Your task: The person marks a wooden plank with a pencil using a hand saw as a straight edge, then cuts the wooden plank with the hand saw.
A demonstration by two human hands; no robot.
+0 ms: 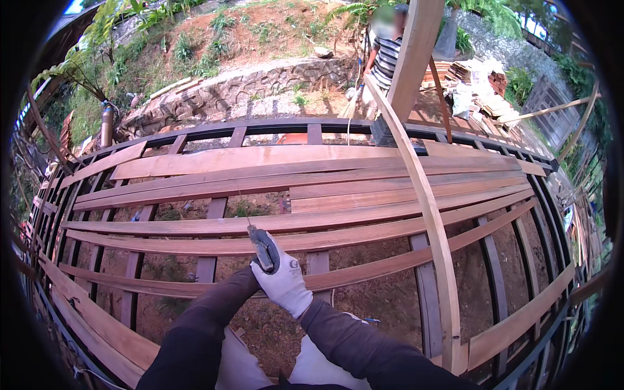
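Note:
My gloved right hand (286, 286) is closed round a small grey and black hand tool (260, 248), with a thin rod or wire pointing up from it, held over the slatted deck frame. My left hand (257, 272) meets it from the lower left, mostly behind the right one, its fingers hidden. Beneath and beyond the tool lie long reddish grooved boards (351, 218), loosely laid across dark joists (422, 292) with soil showing between. A long pale timber (429, 214) runs from the lower right up to a thick wooden post (409, 58), crossing over the boards.
Beside the post stands a person (383, 62) in a striped shirt, near a broom (351, 107). Behind are a stone retaining wall (221, 84) and planted slope. A lumber pile (487, 97) sits back right, a cylinder (106, 127) back left. Wide gaps separate the joists.

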